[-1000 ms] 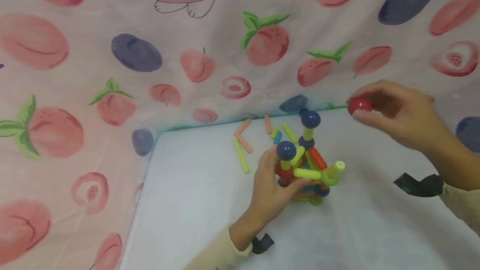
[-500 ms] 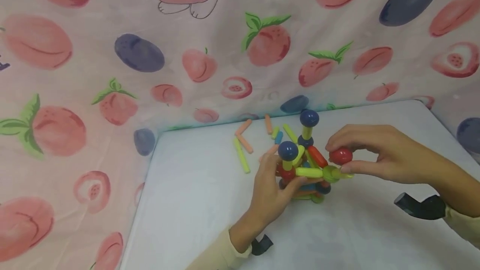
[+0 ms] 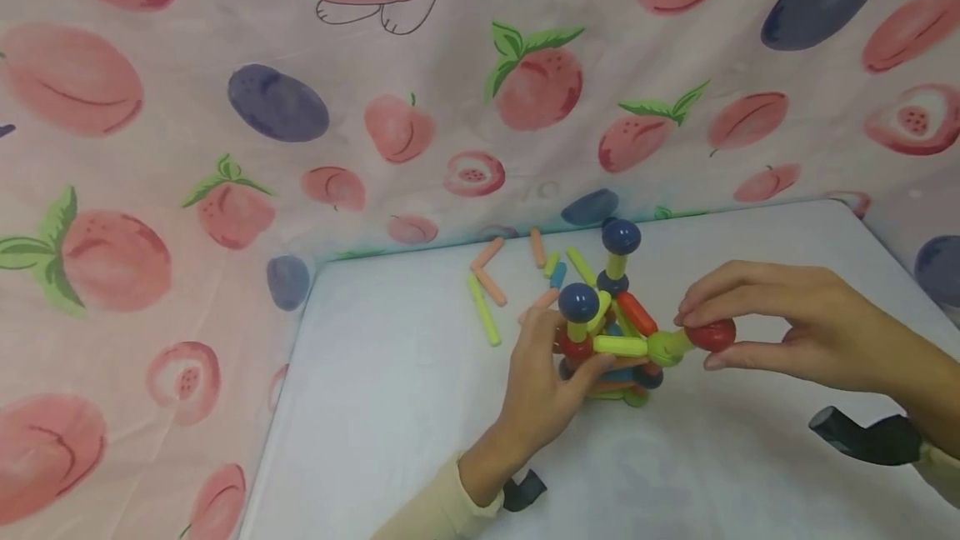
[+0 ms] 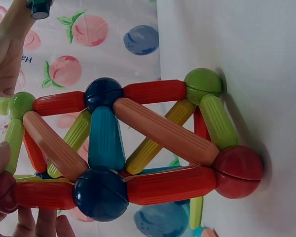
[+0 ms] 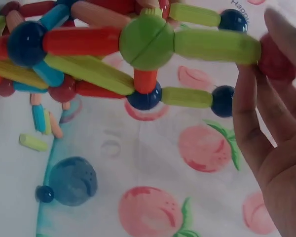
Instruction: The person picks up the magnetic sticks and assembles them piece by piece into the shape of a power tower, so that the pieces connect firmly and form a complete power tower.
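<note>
A tower of coloured rods and balls (image 4: 101, 195) stands on the white table. In the head view my left hand (image 3: 536, 407) grips its upper left corner, fingers and thumb around a red ball (image 3: 576, 347) there. Two blue balls (image 3: 579, 302) top short yellow-green rods at the upper corners. From the green corner ball (image 5: 147, 42) a yellow-green rod (image 5: 217, 47) sticks out, leaning to the right in the head view. My right hand (image 3: 795, 327) pinches a red ball (image 3: 711, 335) between thumb and fingers, right at the free end of that rod.
Several loose rods lie behind and left of the tower, among them an orange rod (image 3: 489, 286), a yellow-green rod (image 3: 484, 311) and a short blue rod (image 3: 557, 275). A fruit-print cloth (image 3: 465, 65) hangs along the table's back and left edges. The white tabletop (image 3: 375, 407) extends around the tower.
My right hand has brought the red ball down and left to the rod's end. The rod, upright before, now tilts right. My left hand keeps its grip on the tower.
</note>
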{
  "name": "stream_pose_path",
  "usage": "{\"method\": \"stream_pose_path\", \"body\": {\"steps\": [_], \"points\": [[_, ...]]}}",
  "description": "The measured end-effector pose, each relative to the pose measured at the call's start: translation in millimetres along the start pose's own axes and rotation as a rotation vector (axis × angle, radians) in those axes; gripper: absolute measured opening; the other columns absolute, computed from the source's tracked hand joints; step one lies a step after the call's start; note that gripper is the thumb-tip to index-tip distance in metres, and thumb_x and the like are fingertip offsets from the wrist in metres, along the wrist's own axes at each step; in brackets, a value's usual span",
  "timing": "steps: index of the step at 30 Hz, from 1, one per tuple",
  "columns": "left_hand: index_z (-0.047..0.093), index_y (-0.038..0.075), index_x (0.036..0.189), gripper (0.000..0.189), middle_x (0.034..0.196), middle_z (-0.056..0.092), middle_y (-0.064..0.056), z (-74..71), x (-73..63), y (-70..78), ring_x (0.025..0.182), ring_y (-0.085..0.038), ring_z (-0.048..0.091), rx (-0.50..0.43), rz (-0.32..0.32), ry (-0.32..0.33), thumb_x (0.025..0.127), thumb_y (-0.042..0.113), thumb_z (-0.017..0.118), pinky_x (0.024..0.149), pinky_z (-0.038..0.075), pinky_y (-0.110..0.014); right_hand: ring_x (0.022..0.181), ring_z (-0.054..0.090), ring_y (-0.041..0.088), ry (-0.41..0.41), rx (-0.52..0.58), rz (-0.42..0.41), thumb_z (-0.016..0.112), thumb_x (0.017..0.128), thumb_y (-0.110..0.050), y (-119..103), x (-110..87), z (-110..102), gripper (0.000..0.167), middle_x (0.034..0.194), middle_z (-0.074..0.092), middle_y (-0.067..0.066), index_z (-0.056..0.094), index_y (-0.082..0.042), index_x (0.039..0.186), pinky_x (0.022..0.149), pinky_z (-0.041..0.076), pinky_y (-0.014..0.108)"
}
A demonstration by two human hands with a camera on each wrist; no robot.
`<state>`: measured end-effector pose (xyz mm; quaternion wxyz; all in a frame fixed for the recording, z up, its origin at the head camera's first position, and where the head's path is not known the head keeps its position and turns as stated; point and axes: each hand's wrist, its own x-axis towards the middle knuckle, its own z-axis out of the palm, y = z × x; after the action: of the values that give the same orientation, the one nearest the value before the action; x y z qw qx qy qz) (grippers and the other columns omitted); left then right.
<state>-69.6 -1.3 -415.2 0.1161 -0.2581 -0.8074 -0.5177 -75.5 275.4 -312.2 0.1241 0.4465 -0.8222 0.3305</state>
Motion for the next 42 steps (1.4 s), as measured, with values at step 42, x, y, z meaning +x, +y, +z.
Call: {"method": "stream_pose_path", "body": {"steps": [42], "points": [[0.058, 0.013, 0.138, 0.048, 0.124, 0.069, -0.002, -24.8, 3.5, -22.7, 0.108, -0.008, 0.067, 0.1, 0.142, -0.121, 0.094, 0.02, 0.075, 0.085, 0.057, -0.018, 0.111, 0.066, 0.001, -0.025, 0.283, 0.412, 0.084, 0.078, 0.002, 21, -12.2, 45, 0.048, 0.112, 0.075, -0.005, 0.07, -0.017, 0.12, 0.09, 0.053, 0.012]]}}
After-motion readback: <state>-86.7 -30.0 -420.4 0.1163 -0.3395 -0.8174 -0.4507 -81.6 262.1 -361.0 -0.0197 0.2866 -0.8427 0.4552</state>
